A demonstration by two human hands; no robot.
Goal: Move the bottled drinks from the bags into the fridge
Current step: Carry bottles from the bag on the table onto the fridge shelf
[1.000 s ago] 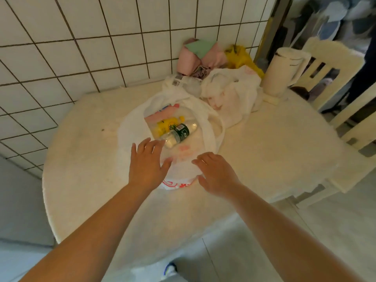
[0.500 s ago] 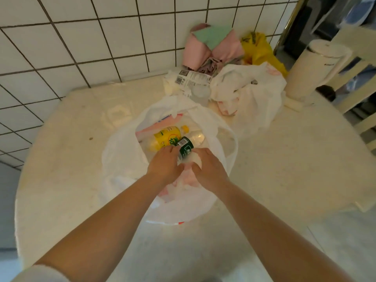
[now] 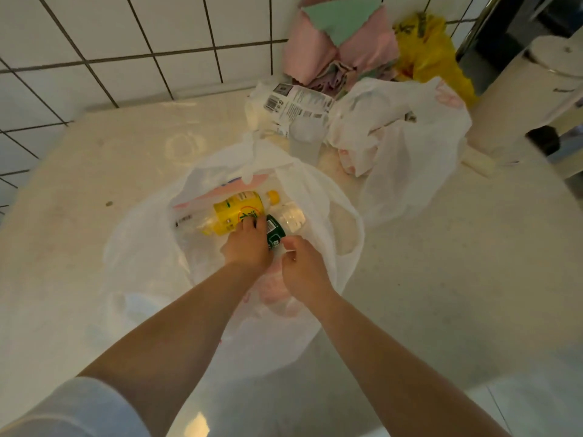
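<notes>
An open white plastic bag (image 3: 318,197) lies on the round table (image 3: 457,294) with bottles lying inside. A yellow-labelled bottle (image 3: 232,212) with a yellow cap lies on its side; the fingers of my left hand (image 3: 247,247) curl over its label. To its right lies a clear bottle with a dark green label (image 3: 273,230). My right hand (image 3: 301,268) grips this bottle's lower end, thumb against the label. The bottle's base is hidden under my hands. A pink packet (image 3: 227,192) lies behind the bottles.
A second white bag (image 3: 410,159) sits crumpled at the back right. A barcode-printed packet (image 3: 295,105), pink and green cloths (image 3: 340,42) and a yellow bag (image 3: 432,55) crowd the tiled wall. A white jug (image 3: 520,99) stands at the right edge.
Both hands went from the bag's near rim down into the bag. My left hand shifted onto the yellow bottle; my right closed on the green-labelled bottle. The camera leaned closer.
</notes>
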